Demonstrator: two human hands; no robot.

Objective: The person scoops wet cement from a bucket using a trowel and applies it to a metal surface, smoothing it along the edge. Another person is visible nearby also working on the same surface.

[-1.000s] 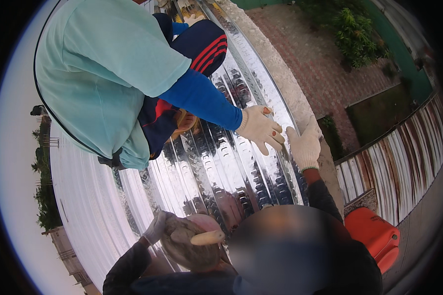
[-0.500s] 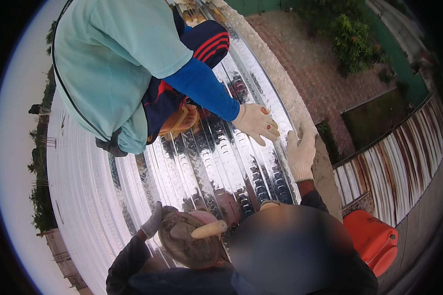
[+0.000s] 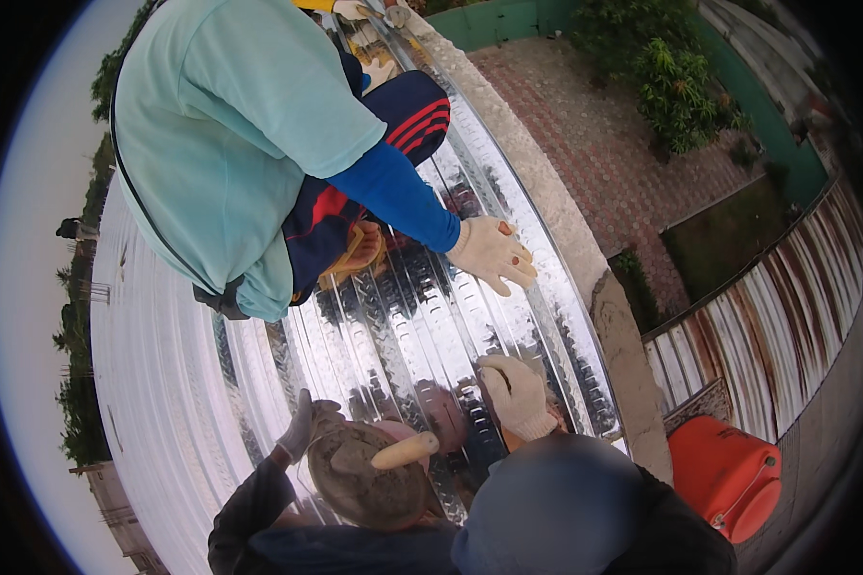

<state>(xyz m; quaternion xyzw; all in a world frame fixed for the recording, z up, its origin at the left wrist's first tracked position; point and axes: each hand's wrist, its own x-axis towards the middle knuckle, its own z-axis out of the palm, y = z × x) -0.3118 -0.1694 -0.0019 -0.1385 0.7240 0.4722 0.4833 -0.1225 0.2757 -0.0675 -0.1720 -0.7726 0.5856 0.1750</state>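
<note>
My left hand (image 3: 302, 429), in a grey-white glove, is closed on the rim of a round, mortar-caked bowl (image 3: 355, 470). A pale wooden handle (image 3: 405, 450) sticks up across that bowl; what it belongs to is hidden. My right hand (image 3: 520, 398), in a cream glove, is low over the shiny ribbed metal roof sheet (image 3: 575, 331), with its fingers curled; whatever they hold, if anything, is hidden. A blurred dark blue shape, perhaps my knee, covers part of the right forearm. Ahead, a co-worker's gloved hand (image 3: 494, 254) lies spread on the sheet.
The co-worker (image 3: 240, 125), in a pale teal shirt, crouches on the roof. Farther off, another person's gloved hand (image 3: 379, 72) shows. A rough concrete wall top (image 3: 537, 158) borders the sheet on the right. Beyond it are a paved yard (image 3: 566, 125), rusty roofing (image 3: 748, 326) and an orange tank (image 3: 724, 474).
My right hand has left the sheet's right edge, moving left and nearer to me, and its fingers have curled. My left hand stays at the bowl. The co-worker's hand has shifted slightly.
</note>
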